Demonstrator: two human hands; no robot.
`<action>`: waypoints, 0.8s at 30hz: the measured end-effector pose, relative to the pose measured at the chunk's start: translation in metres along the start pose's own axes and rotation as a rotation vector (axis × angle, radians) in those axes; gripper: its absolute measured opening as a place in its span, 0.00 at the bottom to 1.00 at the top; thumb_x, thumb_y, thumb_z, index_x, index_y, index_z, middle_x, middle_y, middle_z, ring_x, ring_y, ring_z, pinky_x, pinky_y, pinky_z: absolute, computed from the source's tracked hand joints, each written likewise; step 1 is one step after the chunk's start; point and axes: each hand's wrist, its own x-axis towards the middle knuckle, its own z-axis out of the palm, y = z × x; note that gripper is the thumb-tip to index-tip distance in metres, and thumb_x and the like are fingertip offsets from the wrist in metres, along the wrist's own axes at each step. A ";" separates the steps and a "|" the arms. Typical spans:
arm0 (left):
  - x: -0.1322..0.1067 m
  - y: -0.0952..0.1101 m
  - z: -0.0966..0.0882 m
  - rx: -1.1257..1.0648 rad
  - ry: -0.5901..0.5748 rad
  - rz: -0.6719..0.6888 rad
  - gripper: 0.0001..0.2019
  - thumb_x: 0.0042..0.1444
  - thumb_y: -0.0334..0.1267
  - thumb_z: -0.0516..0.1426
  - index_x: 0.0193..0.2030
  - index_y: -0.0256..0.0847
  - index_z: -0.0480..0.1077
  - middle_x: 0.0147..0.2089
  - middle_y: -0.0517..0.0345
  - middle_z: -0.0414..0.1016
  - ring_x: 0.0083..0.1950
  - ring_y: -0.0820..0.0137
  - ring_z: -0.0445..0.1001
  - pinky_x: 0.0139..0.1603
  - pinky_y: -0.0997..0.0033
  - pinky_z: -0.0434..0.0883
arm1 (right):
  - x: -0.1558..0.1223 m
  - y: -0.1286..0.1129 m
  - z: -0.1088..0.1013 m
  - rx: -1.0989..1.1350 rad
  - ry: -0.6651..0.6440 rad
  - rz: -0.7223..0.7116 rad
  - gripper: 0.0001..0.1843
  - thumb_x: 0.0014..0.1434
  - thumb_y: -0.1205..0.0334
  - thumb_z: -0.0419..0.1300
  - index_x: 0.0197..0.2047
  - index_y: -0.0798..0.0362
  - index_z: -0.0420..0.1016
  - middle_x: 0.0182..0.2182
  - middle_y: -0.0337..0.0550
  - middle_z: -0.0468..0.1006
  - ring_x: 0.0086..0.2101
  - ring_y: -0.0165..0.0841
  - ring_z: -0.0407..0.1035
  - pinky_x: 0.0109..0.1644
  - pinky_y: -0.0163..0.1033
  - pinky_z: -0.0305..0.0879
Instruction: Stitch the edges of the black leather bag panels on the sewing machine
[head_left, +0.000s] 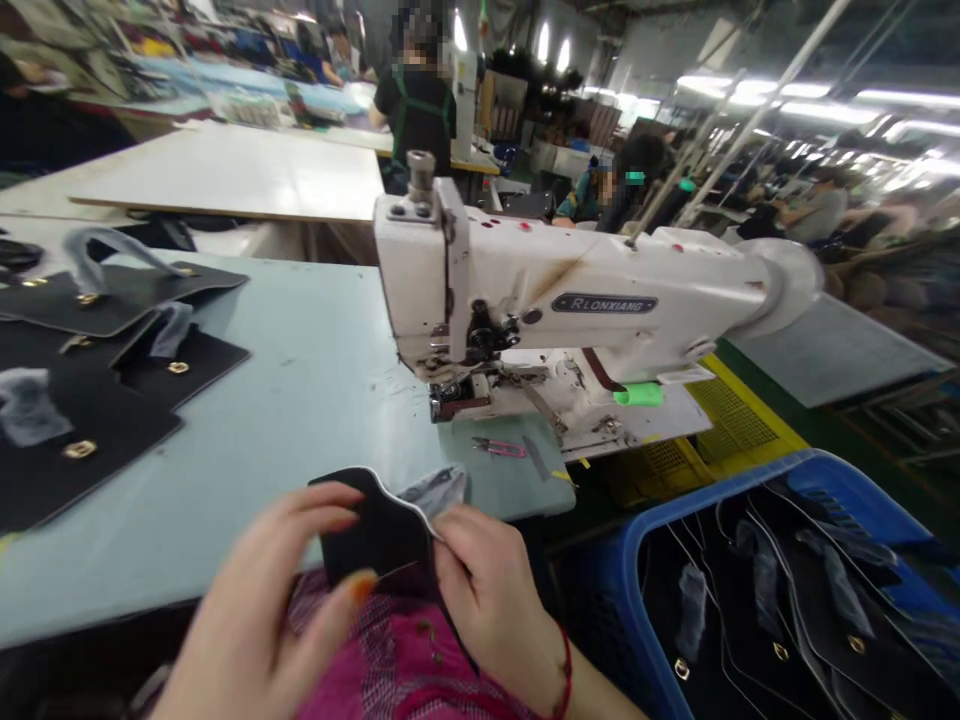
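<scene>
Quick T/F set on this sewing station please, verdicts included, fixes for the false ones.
1. The right hand grips a black piece. True.
2. The pink-handled snips lie in the blue basket. False: they lie on the table, near the sewing machine.
3. The basket holds black panels with gold-coloured fittings. True.
4. The left hand is clenched into a fist. False: its thumb and fingers are apart.
5. A red bracelet circles the right wrist. True.
</scene>
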 end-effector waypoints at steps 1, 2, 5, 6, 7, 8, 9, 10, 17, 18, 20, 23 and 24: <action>-0.001 0.015 0.001 0.029 -0.113 0.052 0.16 0.57 0.50 0.58 0.49 0.47 0.67 0.56 0.50 0.68 0.56 0.50 0.69 0.53 0.48 0.70 | 0.002 -0.005 0.003 -0.035 -0.033 -0.054 0.13 0.68 0.65 0.47 0.34 0.53 0.70 0.31 0.41 0.73 0.32 0.30 0.66 0.35 0.34 0.58; -0.001 0.028 0.002 0.068 -0.175 0.065 0.15 0.57 0.52 0.58 0.44 0.45 0.68 0.52 0.49 0.69 0.50 0.53 0.71 0.47 0.53 0.72 | 0.005 -0.009 0.005 -0.067 -0.058 -0.094 0.13 0.68 0.65 0.47 0.35 0.53 0.70 0.32 0.42 0.74 0.32 0.31 0.67 0.36 0.34 0.58; 0.010 0.050 -0.001 0.147 -0.238 -0.026 0.16 0.60 0.53 0.56 0.33 0.41 0.66 0.39 0.51 0.68 0.38 0.61 0.70 0.35 0.61 0.69 | 0.012 -0.014 0.006 -0.119 -0.102 -0.169 0.14 0.69 0.63 0.47 0.32 0.53 0.67 0.29 0.42 0.74 0.30 0.32 0.66 0.35 0.35 0.57; 0.014 0.051 -0.004 0.130 -0.265 -0.044 0.16 0.62 0.51 0.53 0.31 0.40 0.66 0.38 0.52 0.67 0.37 0.63 0.69 0.36 0.62 0.69 | 0.013 -0.014 0.005 -0.120 -0.124 -0.183 0.15 0.69 0.63 0.48 0.31 0.53 0.66 0.28 0.41 0.73 0.30 0.32 0.65 0.34 0.35 0.57; 0.017 0.050 -0.008 0.087 -0.300 -0.040 0.16 0.65 0.47 0.51 0.31 0.40 0.66 0.38 0.53 0.67 0.38 0.65 0.69 0.37 0.64 0.69 | 0.015 -0.013 0.004 -0.117 -0.148 -0.192 0.15 0.69 0.62 0.48 0.30 0.53 0.66 0.28 0.41 0.73 0.29 0.32 0.65 0.34 0.35 0.56; 0.019 0.047 -0.011 0.032 -0.336 -0.016 0.15 0.67 0.43 0.48 0.31 0.39 0.66 0.38 0.53 0.67 0.39 0.67 0.69 0.39 0.66 0.68 | 0.016 -0.012 0.001 -0.112 -0.171 -0.198 0.16 0.70 0.62 0.48 0.31 0.53 0.67 0.28 0.41 0.74 0.29 0.31 0.66 0.34 0.35 0.57; 0.020 0.044 -0.015 -0.020 -0.367 0.015 0.15 0.68 0.40 0.46 0.32 0.39 0.66 0.39 0.54 0.67 0.40 0.68 0.69 0.41 0.67 0.68 | 0.016 -0.011 -0.001 -0.107 -0.197 -0.205 0.16 0.71 0.61 0.48 0.32 0.53 0.68 0.28 0.41 0.74 0.30 0.31 0.66 0.34 0.35 0.57; 0.019 0.041 -0.018 -0.061 -0.396 0.054 0.15 0.69 0.37 0.45 0.32 0.39 0.66 0.39 0.54 0.67 0.41 0.69 0.68 0.41 0.68 0.67 | 0.016 -0.010 -0.004 -0.107 -0.226 -0.215 0.15 0.71 0.61 0.48 0.34 0.53 0.69 0.30 0.41 0.75 0.30 0.31 0.67 0.34 0.35 0.57; 0.010 0.035 -0.030 -0.165 -0.583 0.306 0.12 0.65 0.27 0.48 0.33 0.40 0.69 0.37 0.56 0.71 0.39 0.71 0.70 0.40 0.73 0.68 | 0.000 -0.003 -0.028 -0.184 -0.429 -0.359 0.12 0.70 0.63 0.51 0.38 0.55 0.74 0.31 0.42 0.78 0.32 0.32 0.71 0.36 0.36 0.61; 0.009 0.035 -0.031 -0.179 -0.589 0.323 0.12 0.64 0.27 0.49 0.33 0.40 0.69 0.36 0.56 0.72 0.38 0.71 0.71 0.39 0.74 0.68 | -0.003 -0.003 -0.030 -0.188 -0.452 -0.361 0.12 0.70 0.63 0.52 0.37 0.55 0.74 0.30 0.41 0.78 0.31 0.32 0.71 0.35 0.36 0.60; 0.007 0.036 -0.031 -0.204 -0.591 0.341 0.12 0.63 0.26 0.49 0.33 0.41 0.70 0.35 0.55 0.73 0.36 0.71 0.72 0.38 0.75 0.70 | -0.007 -0.004 -0.035 -0.173 -0.486 -0.348 0.12 0.70 0.62 0.52 0.38 0.55 0.74 0.30 0.41 0.78 0.30 0.31 0.71 0.34 0.36 0.61; 0.006 0.033 -0.032 -0.244 -0.592 0.334 0.13 0.63 0.26 0.48 0.33 0.41 0.71 0.36 0.55 0.75 0.36 0.71 0.74 0.39 0.77 0.72 | -0.009 -0.003 -0.040 -0.095 -0.497 -0.287 0.14 0.71 0.61 0.50 0.39 0.54 0.75 0.31 0.42 0.79 0.31 0.31 0.72 0.36 0.34 0.63; 0.006 0.031 -0.032 -0.257 -0.588 0.322 0.13 0.63 0.27 0.48 0.33 0.41 0.72 0.36 0.54 0.76 0.37 0.71 0.75 0.40 0.77 0.72 | -0.008 -0.002 -0.042 -0.058 -0.494 -0.255 0.15 0.72 0.60 0.49 0.39 0.55 0.75 0.32 0.42 0.79 0.32 0.30 0.72 0.37 0.34 0.63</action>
